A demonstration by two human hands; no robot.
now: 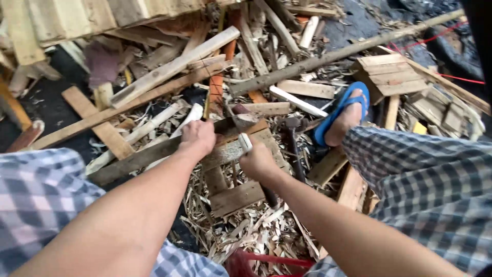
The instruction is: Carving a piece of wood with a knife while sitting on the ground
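You are gripping a thin stick (205,110) in your left hand (197,137) above the wooden block (241,177), your right hand (258,160) clenching a pale-handled tool (245,142) beside it.

Sandal (342,105): bright blue. Shorts (425,190): dark blue-grey check. Shirt (38,195): pale blue-white plaid. Handle (245,142) in right hand (258,161): white. Planks (174,66): pale tan, grey-brown. Shavings (256,225): straw yellow. Cord (461,78): red. Ground sheet (359,23): black.
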